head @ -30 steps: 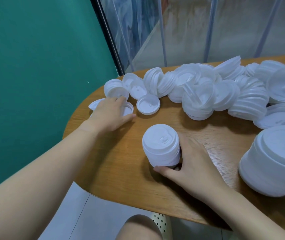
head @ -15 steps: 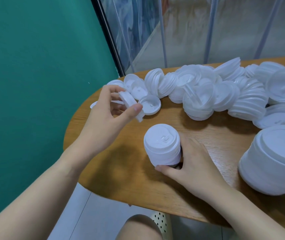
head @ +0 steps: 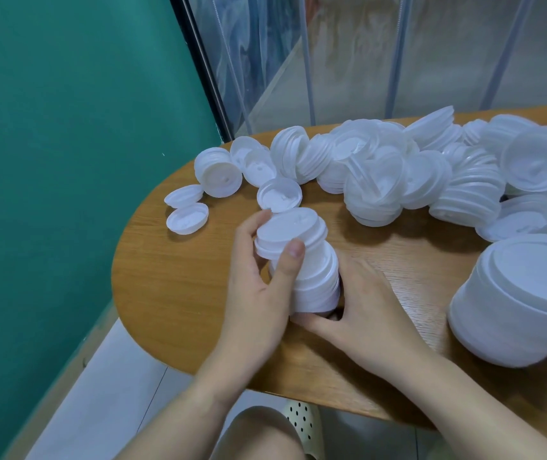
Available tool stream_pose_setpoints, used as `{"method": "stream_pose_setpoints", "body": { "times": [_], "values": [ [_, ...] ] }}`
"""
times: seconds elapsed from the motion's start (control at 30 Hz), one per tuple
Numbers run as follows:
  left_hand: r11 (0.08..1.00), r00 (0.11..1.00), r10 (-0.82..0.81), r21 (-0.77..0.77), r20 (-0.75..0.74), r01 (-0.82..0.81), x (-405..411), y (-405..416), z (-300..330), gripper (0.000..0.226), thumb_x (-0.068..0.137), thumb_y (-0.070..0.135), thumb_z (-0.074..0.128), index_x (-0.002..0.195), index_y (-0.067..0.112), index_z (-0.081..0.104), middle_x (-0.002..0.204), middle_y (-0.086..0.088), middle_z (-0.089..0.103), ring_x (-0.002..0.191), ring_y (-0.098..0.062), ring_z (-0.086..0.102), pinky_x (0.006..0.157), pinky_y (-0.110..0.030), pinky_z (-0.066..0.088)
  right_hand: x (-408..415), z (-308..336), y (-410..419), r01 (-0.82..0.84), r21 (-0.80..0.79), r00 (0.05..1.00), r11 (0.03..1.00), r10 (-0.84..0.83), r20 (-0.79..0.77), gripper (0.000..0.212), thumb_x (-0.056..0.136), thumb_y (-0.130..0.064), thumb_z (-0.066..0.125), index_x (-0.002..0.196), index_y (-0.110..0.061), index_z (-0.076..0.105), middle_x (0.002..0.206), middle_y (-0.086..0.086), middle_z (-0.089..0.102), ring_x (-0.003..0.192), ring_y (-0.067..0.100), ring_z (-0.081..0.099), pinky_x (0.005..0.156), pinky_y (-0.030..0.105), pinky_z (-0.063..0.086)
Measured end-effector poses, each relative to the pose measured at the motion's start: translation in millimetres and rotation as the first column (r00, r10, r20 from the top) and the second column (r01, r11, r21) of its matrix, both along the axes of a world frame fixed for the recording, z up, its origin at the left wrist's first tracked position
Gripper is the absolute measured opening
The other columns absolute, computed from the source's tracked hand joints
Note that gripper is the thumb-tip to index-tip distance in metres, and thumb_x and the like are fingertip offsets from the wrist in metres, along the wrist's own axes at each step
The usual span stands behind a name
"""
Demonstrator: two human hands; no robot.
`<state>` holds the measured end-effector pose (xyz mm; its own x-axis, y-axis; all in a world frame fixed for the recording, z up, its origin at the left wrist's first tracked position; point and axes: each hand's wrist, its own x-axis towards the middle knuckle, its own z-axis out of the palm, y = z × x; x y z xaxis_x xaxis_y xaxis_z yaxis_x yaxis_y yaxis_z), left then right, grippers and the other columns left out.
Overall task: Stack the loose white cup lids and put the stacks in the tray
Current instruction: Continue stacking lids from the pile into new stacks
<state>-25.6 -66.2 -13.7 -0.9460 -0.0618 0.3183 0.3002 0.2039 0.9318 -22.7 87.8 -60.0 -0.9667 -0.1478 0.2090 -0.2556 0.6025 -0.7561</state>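
Your left hand (head: 259, 293) pinches a few nested lids (head: 287, 232) between thumb and fingers, held tilted over the top of the standing stack (head: 315, 283), slightly off toward the counter's left end. Your right hand (head: 365, 313) cups the stack's base from the right, thumb along its front, fingers hidden behind. The stack's axis runs upright, leaning a little away from you; the held lids are not yet square to it. Judgement: level them and shift rightward before seating. Loose lids (head: 187, 219) lie near the counter's (head: 172, 287) left edge, the main pile (head: 381, 180) along the far edge. No tray identifiable
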Motion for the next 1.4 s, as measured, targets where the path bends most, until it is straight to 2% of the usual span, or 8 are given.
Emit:
{"method": "stream_pose_setpoints", "body": {
  "times": [0.13, 0.5, 0.8, 0.97, 1.1, 1.2, 1.33, 1.4],
  "values": [
    [0.999, 1.0, -0.024, -0.032, 0.014, 0.025, 4.1, -2.5, -10.2, 0.057, 0.085, 0.058, 0.066, 0.134, 0.037, 0.047, 0.132, 0.013, 0.063, 0.128, -0.013, 0.059, 0.107, -0.031, 0.047, -0.5, 0.0, -0.4, -0.011, -0.022, 1.0, 1.0, 0.011, -0.011, 0.064, 0.07, -0.067, 0.076, 0.124, -0.04, 0.055, 0.107, -0.023, 0.062, 0.104, 0.005, 0.057, 0.092, 0.04, 0.049],
    [0.983, 1.0, -0.01, -0.181, 0.009, 0.011, 8.9, -14.2, -17.4, 0.067, 0.078, 0.057, 0.073, 0.136, 0.036, 0.048, 0.135, 0.02, 0.058, 0.133, -0.014, 0.054, 0.111, -0.038, 0.045, -0.4, -0.3, -0.8, -0.004, -0.01, 1.0, 1.0, 0.004, -0.014, 0.069, 0.072, -0.07, 0.074, 0.131, -0.041, 0.053, 0.115, -0.026, 0.061, 0.11, 0.002, 0.055, 0.097, 0.039, 0.047],
    [0.955, 0.999, -0.05, -0.291, 0.011, 0.051, 5.6, -20.0, -14.4, 0.067, 0.075, 0.054, 0.079, 0.133, 0.031, 0.054, 0.132, 0.013, 0.062, 0.13, -0.016, 0.056, 0.107, -0.034, 0.047, 0.6, -1.8, -0.2, 0.007, -0.008, 1.0, 1.0, -0.007, -0.015, 0.071, 0.071, -0.071, 0.075, 0.132, -0.043, 0.051, 0.115, -0.027, 0.059, 0.11, -0.001, 0.052, 0.099, 0.035, 0.045],
    [0.891, 0.991, -0.099, -0.451, -0.091, 0.048, -0.8, -22.0, 0.4, 0.063, 0.078, 0.05, 0.078, 0.131, 0.02, 0.061, 0.127, 0.013, 0.06, 0.126, -0.011, 0.056, 0.101, -0.015, 0.042, 0.5, -2.3, 0.0, 0.006, -0.005, 1.0, 1.0, -0.006, -0.022, 0.071, 0.071, -0.066, 0.078, 0.132, -0.042, 0.051, 0.114, -0.028, 0.058, 0.109, -0.002, 0.051, 0.098, 0.035, 0.045],
    [0.845, 0.988, -0.134, -0.531, -0.083, 0.069, -3.6, -23.4, 6.0, 0.061, 0.078, 0.046, 0.083, 0.131, 0.021, 0.063, 0.125, 0.013, 0.059, 0.123, -0.003, 0.055, 0.099, -0.009, 0.039, 0.2, -2.8, -0.6, 0.011, -0.008, 1.0, 1.0, -0.011, -0.02, 0.073, 0.07, -0.068, 0.077, 0.133, -0.042, 0.05, 0.116, -0.026, 0.059, 0.111, 0.0, 0.052, 0.098, 0.038, 0.047],
    [0.832, 0.986, -0.147, -0.55, -0.081, 0.079, -4.1, -24.9, 6.7, 0.062, 0.079, 0.049, 0.08, 0.132, 0.022, 0.064, 0.125, 0.012, 0.059, 0.123, -0.005, 0.055, 0.099, -0.009, 0.039, -1.8, -4.1, -1.3, 0.003, -0.041, 1.0, 0.999, -0.004, -0.006, 0.086, 0.068, -0.069, 0.079, 0.141, -0.04, 0.045, 0.121, -0.023, 0.061, 0.115, 0.003, 0.056, 0.099, 0.04, 0.048],
    [0.815, 0.985, -0.158, -0.572, -0.067, 0.092, -4.1, -25.8, 6.9, 0.065, 0.08, 0.054, 0.074, 0.136, 0.023, 0.062, 0.124, 0.013, 0.057, 0.124, -0.004, 0.054, 0.099, -0.009, 0.038, -1.9, -5.7, -0.8, 0.007, -0.045, 0.999, 0.999, -0.006, 0.033, 0.117, 0.066, -0.073, 0.076, 0.161, -0.036, 0.018, 0.14, -0.011, 0.057, 0.131, 0.011, 0.051, 0.11, 0.041, 0.043],
    [0.815, 0.985, -0.16, -0.572, -0.061, 0.097, -3.5, -26.4, 6.2, 0.066, 0.08, 0.054, 0.074, 0.137, 0.022, 0.062, 0.124, 0.013, 0.056, 0.124, -0.004, 0.054, 0.099, -0.01, 0.039, -1.3, -5.4, -0.5, -0.011, -0.037, 1.0, 0.999, 0.012, 0.016, 0.112, 0.068, -0.072, 0.076, 0.16, -0.039, 0.021, 0.138, -0.014, 0.058, 0.129, 0.009, 0.052, 0.11, 0.041, 0.043]
  ]
}}
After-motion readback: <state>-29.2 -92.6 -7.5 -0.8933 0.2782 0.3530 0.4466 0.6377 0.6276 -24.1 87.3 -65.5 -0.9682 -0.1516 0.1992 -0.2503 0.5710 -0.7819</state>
